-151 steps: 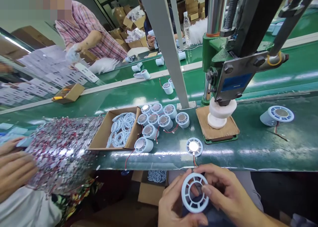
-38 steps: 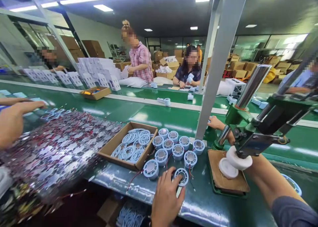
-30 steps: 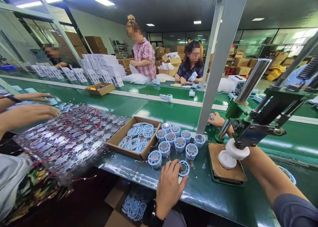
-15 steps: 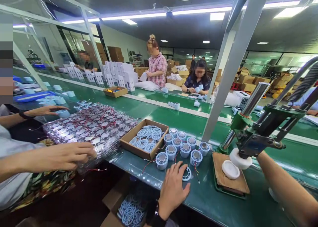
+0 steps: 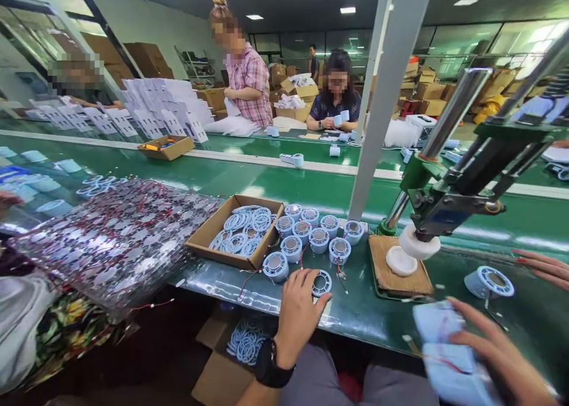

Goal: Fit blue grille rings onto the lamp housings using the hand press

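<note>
My left hand (image 5: pixel 297 308), with a black watch on its wrist, has thumb and fingers closed around a round blue housing (image 5: pixel 322 283) at the table edge. Just beyond it stand several similar blue housings (image 5: pixel 319 240) with grey discs on top and thin wires. At the lower right, my right hand (image 5: pixel 498 347), smeared by motion, grips blue plastic housings (image 5: pixel 444 341) with a red wire. Another blue housing (image 5: pixel 488 283) stands upright on the table near that hand. A co-worker's hand (image 5: pixel 544 267) reaches in from the right edge.
A green hand press (image 5: pixel 444 207) with a white pad stands right of the housings. Left of them are a cardboard tray (image 5: pixel 262 253) of blue rings and a wrapped stack of wired parts (image 5: pixel 115 234). An open carton (image 5: pixel 226 379) sits below. People work across the green conveyor (image 5: pixel 249 181).
The view has shifted. My left hand's fingers have closed in on the blue housing. An arm beside the press is gone from there, and blue housings now show in my right hand.
</note>
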The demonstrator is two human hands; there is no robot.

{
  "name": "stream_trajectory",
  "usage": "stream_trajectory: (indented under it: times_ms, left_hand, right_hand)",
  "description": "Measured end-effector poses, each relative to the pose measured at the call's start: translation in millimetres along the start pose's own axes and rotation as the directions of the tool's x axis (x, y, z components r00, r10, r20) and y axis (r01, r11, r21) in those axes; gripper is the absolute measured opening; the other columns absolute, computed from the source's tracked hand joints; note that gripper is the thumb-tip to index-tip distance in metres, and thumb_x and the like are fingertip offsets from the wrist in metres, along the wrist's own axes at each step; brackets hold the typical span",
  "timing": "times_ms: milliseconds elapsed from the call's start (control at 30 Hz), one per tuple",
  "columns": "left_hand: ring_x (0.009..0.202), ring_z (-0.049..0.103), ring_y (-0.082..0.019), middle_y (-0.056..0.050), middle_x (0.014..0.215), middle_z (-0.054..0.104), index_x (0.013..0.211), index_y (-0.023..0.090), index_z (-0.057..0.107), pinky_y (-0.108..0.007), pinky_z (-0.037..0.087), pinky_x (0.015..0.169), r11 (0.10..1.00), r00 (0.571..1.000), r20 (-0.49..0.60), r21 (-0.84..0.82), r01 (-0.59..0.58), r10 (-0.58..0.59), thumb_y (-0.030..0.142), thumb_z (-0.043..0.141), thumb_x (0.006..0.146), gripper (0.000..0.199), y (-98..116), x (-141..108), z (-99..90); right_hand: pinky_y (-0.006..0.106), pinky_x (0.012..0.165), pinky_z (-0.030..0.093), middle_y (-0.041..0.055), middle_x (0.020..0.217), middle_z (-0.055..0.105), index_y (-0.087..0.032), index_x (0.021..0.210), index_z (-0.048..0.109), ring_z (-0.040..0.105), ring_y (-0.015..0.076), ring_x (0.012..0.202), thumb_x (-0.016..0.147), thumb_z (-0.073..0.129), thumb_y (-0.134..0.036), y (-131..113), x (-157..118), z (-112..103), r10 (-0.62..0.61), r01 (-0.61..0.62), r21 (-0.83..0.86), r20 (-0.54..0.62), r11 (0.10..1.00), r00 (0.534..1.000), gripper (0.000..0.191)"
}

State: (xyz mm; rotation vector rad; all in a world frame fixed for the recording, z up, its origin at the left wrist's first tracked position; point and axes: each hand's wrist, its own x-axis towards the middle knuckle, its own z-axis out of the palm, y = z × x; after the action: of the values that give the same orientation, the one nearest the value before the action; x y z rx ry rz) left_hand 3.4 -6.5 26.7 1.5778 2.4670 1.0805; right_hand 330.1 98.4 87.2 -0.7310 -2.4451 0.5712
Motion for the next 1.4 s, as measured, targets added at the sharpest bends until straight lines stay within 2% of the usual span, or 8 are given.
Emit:
stream_trajectory:
  times_ms: [233,433,567,633,700,833,1100,1400]
  left_hand:
    - [0.109,0.073,-0.029,-0.012,0.122,0.074,0.131,0.021,0.058,-0.043,0.062,0.092,0.995,0.988,-0.123,-0.034,-0.097,0.092,0.029,0.066,0.090,0.042,-10.9,-43.7,-62.1]
    - [0.122,0.068,-0.025,-0.010,0.135,0.070,0.148,0.026,0.042,-0.036,0.055,0.106,0.967,0.970,-0.015,-0.078,-0.244,0.243,0.019,0.066,0.088,0.065,8.9,-65.1,-93.2]
    - [0.128,0.065,-0.026,-0.009,0.136,0.069,0.154,0.028,0.032,-0.039,0.053,0.109,0.926,0.930,0.050,-0.123,-0.357,0.365,0.011,0.063,0.083,0.079,26.8,-54.7,-91.0]
    - [0.128,0.065,-0.027,-0.008,0.137,0.069,0.156,0.031,0.027,-0.041,0.054,0.109,0.912,0.910,0.125,-0.169,-0.373,0.395,0.008,0.063,0.080,0.087,34.8,-49.2,-87.0]
    - [0.129,0.064,-0.028,-0.007,0.139,0.067,0.158,0.034,0.024,-0.043,0.054,0.108,0.901,0.884,0.207,-0.215,-0.378,0.420,0.008,0.063,0.079,0.091,40.9,-46.3,-80.6]
    - [0.130,0.062,-0.032,-0.012,0.153,0.055,0.159,0.031,0.026,-0.049,0.054,0.107,0.925,0.923,0.251,-0.318,-0.206,0.292,0.020,0.062,0.087,0.082,46.7,-50.0,-62.4]
    - [0.118,0.069,-0.034,-0.014,0.132,0.070,0.138,0.023,0.060,-0.045,0.056,0.101,0.869,0.958,0.286,-0.468,0.162,-0.025,0.068,0.070,0.082,0.072,49.8,-69.3,-39.3]
    - [0.107,0.072,-0.035,-0.015,0.118,0.075,0.136,0.021,0.062,-0.046,0.060,0.095,0.883,0.946,0.322,-0.431,0.184,-0.040,0.067,0.081,0.071,0.082,42.9,-68.9,-35.5]
  right_hand:
    - [0.045,0.099,0.058,0.0224,0.165,0.027,-0.020,0.131,0.065,0.065,0.0385,0.124,0.074,0.080,-0.019,-67.5,86.7,80.6,0.128,-0.070,-0.148,0.431,0.986,0.893,0.059]
    - [0.056,0.092,0.058,0.0265,0.161,0.033,-0.024,0.149,0.052,0.070,0.0428,0.111,0.080,0.079,-0.017,-70.0,129.1,96.2,0.203,-0.101,-0.343,0.277,0.934,0.939,0.074]
    - [0.051,0.091,0.059,0.0230,0.149,0.048,-0.024,0.144,0.055,0.072,0.0294,0.099,0.090,0.064,-0.018,-65.9,87.9,93.8,0.154,-0.154,0.126,0.007,0.980,0.988,0.055]
    - [0.038,0.076,0.062,0.0173,0.128,0.062,-0.026,0.140,0.055,0.070,0.0187,0.078,0.099,0.056,-0.031,-71.5,61.5,94.0,0.201,-0.186,0.544,0.033,0.818,0.979,0.042]
    - [0.025,0.056,0.056,0.0078,0.097,0.066,-0.025,0.135,0.056,0.062,0.0122,0.060,0.098,0.058,-0.047,-80.8,44.7,95.7,0.269,-0.313,0.821,0.203,0.478,0.942,0.043]
    - [0.018,0.044,0.047,-0.0038,0.072,0.054,-0.020,0.115,0.062,0.054,0.0072,0.048,0.085,0.072,-0.059,-93.3,41.7,98.7,0.395,-0.388,0.921,0.343,0.039,0.852,0.050]
    - [0.018,0.049,0.052,-0.0045,0.072,0.056,-0.021,0.116,0.062,0.061,0.0074,0.051,0.088,0.075,-0.050,-91.6,39.9,97.0,0.451,-0.368,0.929,0.312,0.041,0.836,0.042]
    - [0.017,0.046,0.052,-0.0056,0.069,0.061,-0.021,0.120,0.058,0.062,0.0079,0.046,0.085,0.079,-0.044,-88.0,43.8,100.1,0.377,-0.373,0.915,0.404,-0.155,0.833,0.047]
